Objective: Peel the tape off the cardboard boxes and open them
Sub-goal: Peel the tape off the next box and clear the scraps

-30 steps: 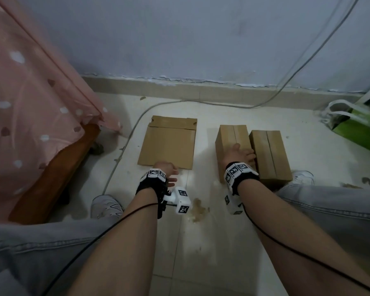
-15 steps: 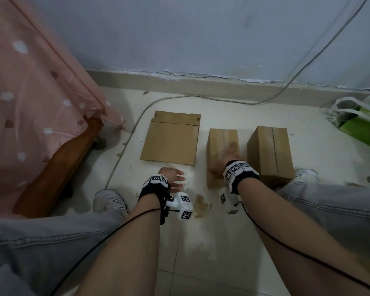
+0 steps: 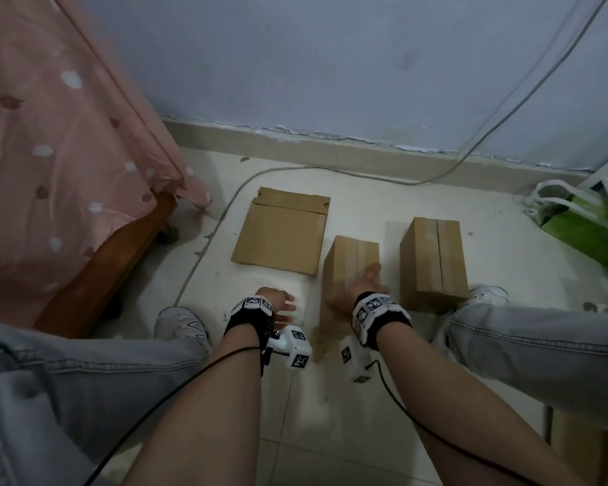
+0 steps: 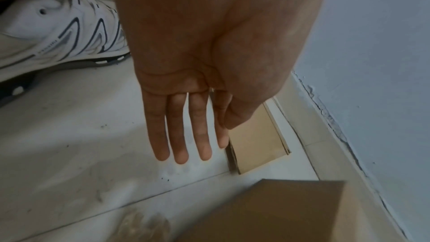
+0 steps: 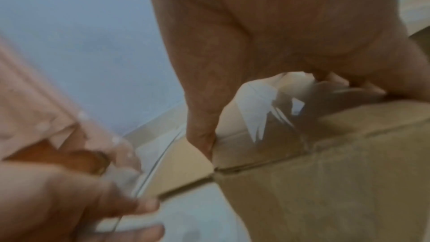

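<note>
The right hand (image 3: 360, 288) is lying across the middle box (image 3: 348, 264) on the floor, its grip too blurred to tell. The left hand (image 4: 197, 73) is hovering, fingers straight. No legible writing.

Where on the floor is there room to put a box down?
Bare tile lies between the person's knees, near side of the middle box and both hands. More lies past the flat cardboard, up to the cable by the wall. It is crowded between the middle box and the right box.
</note>
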`<state>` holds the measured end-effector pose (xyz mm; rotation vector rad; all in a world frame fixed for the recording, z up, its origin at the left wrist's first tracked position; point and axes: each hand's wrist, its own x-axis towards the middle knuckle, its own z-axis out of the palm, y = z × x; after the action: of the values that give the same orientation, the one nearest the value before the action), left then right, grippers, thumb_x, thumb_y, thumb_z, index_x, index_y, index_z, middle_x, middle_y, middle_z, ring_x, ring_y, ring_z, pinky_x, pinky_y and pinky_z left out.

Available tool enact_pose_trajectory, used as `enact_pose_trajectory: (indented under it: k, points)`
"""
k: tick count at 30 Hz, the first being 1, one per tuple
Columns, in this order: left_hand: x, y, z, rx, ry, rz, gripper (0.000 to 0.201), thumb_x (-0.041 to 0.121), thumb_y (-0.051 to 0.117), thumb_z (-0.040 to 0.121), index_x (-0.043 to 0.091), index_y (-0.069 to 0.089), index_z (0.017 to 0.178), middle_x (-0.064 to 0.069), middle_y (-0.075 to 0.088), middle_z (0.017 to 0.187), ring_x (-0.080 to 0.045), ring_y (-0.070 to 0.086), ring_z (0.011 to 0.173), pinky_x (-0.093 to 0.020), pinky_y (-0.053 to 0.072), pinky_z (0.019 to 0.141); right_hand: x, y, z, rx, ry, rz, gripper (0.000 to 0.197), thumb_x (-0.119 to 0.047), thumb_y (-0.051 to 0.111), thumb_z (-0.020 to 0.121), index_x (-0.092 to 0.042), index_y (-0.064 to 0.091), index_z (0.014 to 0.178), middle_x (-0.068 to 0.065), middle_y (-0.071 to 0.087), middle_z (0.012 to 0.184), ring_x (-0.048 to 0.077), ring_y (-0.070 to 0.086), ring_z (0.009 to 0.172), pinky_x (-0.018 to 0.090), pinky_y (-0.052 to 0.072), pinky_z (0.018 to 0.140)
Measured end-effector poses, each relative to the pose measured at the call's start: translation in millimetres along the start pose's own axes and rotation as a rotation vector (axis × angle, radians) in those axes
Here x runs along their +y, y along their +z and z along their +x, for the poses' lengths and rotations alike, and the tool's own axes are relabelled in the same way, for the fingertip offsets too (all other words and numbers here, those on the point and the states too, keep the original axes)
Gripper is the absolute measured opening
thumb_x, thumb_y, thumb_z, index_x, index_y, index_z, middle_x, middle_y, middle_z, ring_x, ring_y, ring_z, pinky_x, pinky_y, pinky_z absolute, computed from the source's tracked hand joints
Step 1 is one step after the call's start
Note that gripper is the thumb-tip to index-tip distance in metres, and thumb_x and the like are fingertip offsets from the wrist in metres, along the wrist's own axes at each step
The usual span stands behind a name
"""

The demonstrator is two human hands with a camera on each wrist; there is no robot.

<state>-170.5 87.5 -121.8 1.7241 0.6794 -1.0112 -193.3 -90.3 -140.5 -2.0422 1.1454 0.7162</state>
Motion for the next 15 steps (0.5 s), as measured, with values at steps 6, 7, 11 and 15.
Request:
enact_pose_trajectory:
  k: [6, 7, 11, 15]
  points:
    - [14.7, -15.5, 4.6, 0.023, 0.152, -0.209, 0.018, 0.018, 0.055, 0.098, 0.011, 0.064, 0.112, -0.010, 0.070, 0.106, -0.030, 0.067, 0.093, -0.043, 0.056, 0.088, -27.3, -41.5, -7.2, 0.091, -0.237, 0.137, 0.141, -0.032, 0.087, 0.065, -0.029, -0.027, 0.149, 0.014, 0.003, 0.158, 0.039, 0.016, 0.145, 0.054, 0.025, 0.116]
    - [18.2, -17.8, 4.6, 0.025, 0.193, -0.219, 0.013, 0.020, 0.058, 0.097, 0.016, 0.065, 0.107, -0.011, 0.069, 0.114, -0.029, 0.066, 0.098, -0.044, 0.055, 0.091, -33.4, -45.8, -9.6, 0.043, -0.291, 0.115, 0.139, -0.034, 0.087, 0.065, -0.027, -0.023, 0.150, 0.012, 0.008, 0.157, 0.039, 0.021, 0.143, 0.054, 0.028, 0.115]
    - [28.3, -34.7, 6.9, 0.049, 0.284, -0.131, 0.058, 0.044, 0.073, 0.084, 0.032, 0.049, 0.135, -0.003, 0.059, 0.131, -0.025, 0.059, 0.110, -0.041, 0.053, 0.091, -50.3, -39.1, -16.9, -0.156, -0.369, -0.024, 0.133, -0.040, 0.089, 0.047, -0.026, 0.002, 0.146, 0.007, 0.033, 0.140, 0.032, 0.042, 0.128, 0.050, 0.047, 0.101]
    - [24.2, -55.7, 4.2, 0.065, 0.375, -0.088, 0.103, 0.047, 0.086, 0.068, 0.041, 0.023, 0.149, 0.004, 0.049, 0.133, -0.026, 0.047, 0.123, -0.054, 0.042, 0.102, -42.2, -33.3, -22.2, -0.298, -0.411, -0.106, 0.132, -0.023, 0.088, 0.054, -0.029, -0.004, 0.149, 0.007, 0.041, 0.135, 0.031, 0.049, 0.120, 0.048, 0.051, 0.097]
